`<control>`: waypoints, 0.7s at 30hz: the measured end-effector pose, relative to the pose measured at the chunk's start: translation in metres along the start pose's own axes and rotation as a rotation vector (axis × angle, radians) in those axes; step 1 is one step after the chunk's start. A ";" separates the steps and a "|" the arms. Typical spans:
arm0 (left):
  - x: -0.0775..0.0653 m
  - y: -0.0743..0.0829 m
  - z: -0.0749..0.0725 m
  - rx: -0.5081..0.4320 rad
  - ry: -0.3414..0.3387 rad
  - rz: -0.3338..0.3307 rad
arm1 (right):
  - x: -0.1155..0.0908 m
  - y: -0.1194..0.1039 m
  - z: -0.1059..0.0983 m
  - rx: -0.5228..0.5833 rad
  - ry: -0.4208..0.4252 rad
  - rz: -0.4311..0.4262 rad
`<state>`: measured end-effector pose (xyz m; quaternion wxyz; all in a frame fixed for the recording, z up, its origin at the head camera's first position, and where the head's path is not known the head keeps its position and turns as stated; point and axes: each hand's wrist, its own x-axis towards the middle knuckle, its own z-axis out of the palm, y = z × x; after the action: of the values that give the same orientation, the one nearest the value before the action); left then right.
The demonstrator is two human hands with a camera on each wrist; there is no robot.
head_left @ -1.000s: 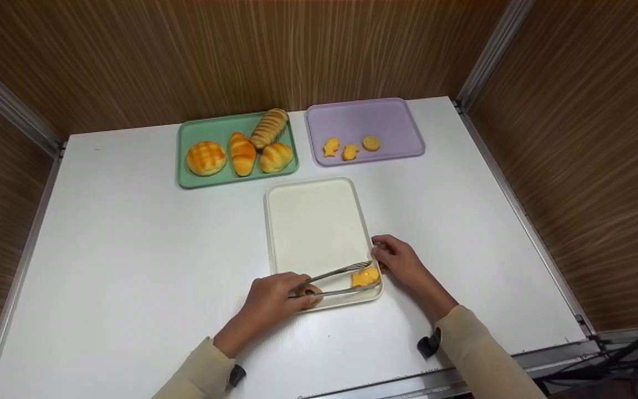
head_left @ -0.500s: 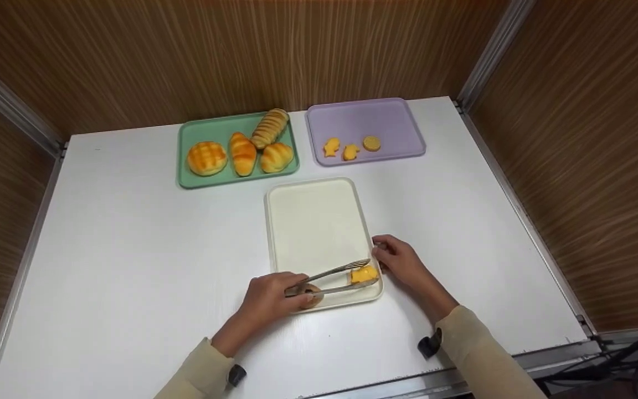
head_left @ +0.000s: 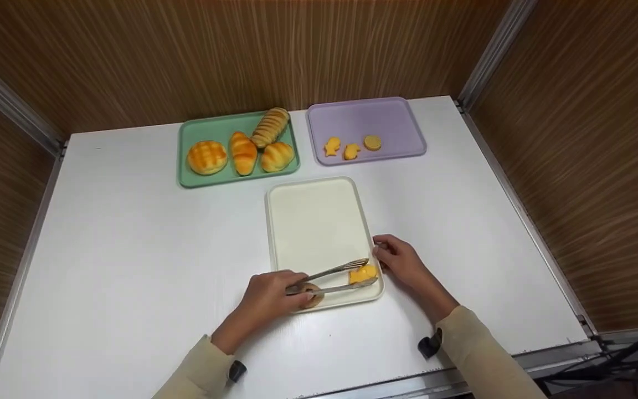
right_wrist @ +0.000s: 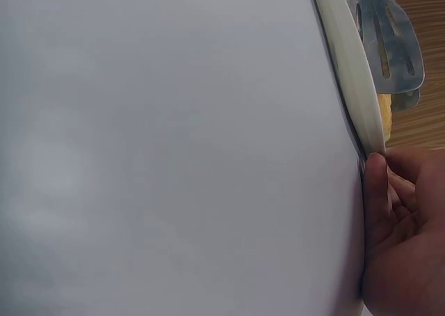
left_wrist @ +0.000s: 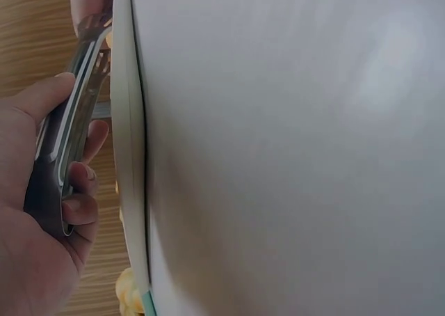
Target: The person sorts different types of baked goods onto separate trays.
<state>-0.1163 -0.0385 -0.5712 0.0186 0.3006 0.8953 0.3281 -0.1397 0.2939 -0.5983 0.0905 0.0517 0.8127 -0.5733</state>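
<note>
My left hand (head_left: 272, 296) grips metal tongs (head_left: 334, 271) over the near end of a cream tray (head_left: 319, 221). In the left wrist view, the thumb lies on one arm of the tongs (left_wrist: 43, 194) and curled fingers on the other. The slotted ends (right_wrist: 396, 84) stand apart on either side of yellow fish-shaped pieces (head_left: 362, 275) in the near right corner. Under the tongs, by the left fingers, lies a round brown ring-shaped piece (head_left: 314, 301), partly hidden. My right hand (head_left: 405, 263) pinches the tray's right rim between thumb and finger.
Behind, a green tray (head_left: 194, 130) carries several breads, among them a round bun (head_left: 207, 157) and a long loaf (head_left: 271, 127). Beside it, a purple tray (head_left: 369, 116) bears two small fish shapes (head_left: 332, 146) and a round biscuit (head_left: 372, 143). Wooden panels enclose the white table (head_left: 130, 249).
The tongs' ends and the yellow fish-shaped pieces have shifted slightly left and away from the near edge. The right hand stays at the tray's rim.
</note>
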 end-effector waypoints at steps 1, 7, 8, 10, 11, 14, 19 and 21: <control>0.001 0.001 0.000 -0.003 -0.010 -0.003 | 0.000 0.000 0.000 0.000 0.000 0.007; 0.004 0.004 0.004 0.008 -0.028 0.014 | -0.001 -0.001 0.001 -0.026 0.002 0.010; 0.005 0.004 0.005 0.012 -0.029 0.016 | -0.001 -0.001 0.001 -0.036 0.006 0.006; 0.006 0.005 0.006 0.011 -0.030 0.016 | -0.001 -0.001 0.001 -0.051 0.012 -0.001; 0.007 0.005 0.006 0.008 -0.030 0.017 | -0.001 -0.001 0.001 -0.051 0.017 -0.001; 0.008 0.006 0.006 0.008 -0.018 0.019 | -0.002 0.000 0.002 -0.052 0.027 -0.008; 0.006 0.004 0.007 0.003 0.016 0.029 | -0.002 0.000 0.002 -0.031 0.030 -0.016; 0.006 0.003 0.007 0.002 0.021 0.032 | -0.002 0.000 0.002 -0.031 0.029 -0.013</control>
<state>-0.1177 -0.0296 -0.5735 0.0035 0.3115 0.8908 0.3307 -0.1378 0.2924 -0.5988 0.0757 0.0535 0.8230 -0.5604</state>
